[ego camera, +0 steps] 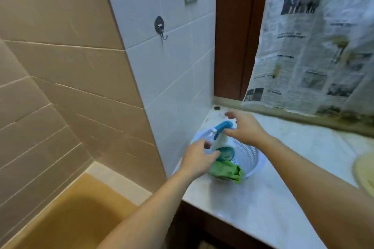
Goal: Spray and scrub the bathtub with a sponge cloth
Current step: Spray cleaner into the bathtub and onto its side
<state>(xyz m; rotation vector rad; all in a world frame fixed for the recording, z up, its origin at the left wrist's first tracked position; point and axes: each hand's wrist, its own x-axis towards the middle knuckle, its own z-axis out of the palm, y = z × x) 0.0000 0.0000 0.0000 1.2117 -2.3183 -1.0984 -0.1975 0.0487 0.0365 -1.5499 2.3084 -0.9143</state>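
So both hands are going in at once here. The left hand (197, 159) is curling round the white body of the spray bottle (217, 143), thumb on 1 side and forefinger on the other. It's looking like a proper grip to me, though the frame is a bit blurry. The right hand (245, 127) is hovering just beside the bottle's blue trigger head (223, 125) with its fingers spread and loose, holding nothing.

The bottle is leaning tilted in a white perforated basket (250, 152), and the green sponge cloth (226, 171) is lying bunched in the same basket, right under the bottle. The basket is sitting on the pale bench (263, 208), tucked into the corner against the white tiles. The bathtub (70, 208) is sitting down to the left, well apart from the hands.

My read is that this is the very first step: gathering the 2 tools, with no spraying or scrubbing going on yet.

For the next move, I'm guessing the bottle needs lifting clear of the basket rim and the cloth needs picking up with the free hand. Then everything is swinging left and down to the tub, nozzle facing away from the person.
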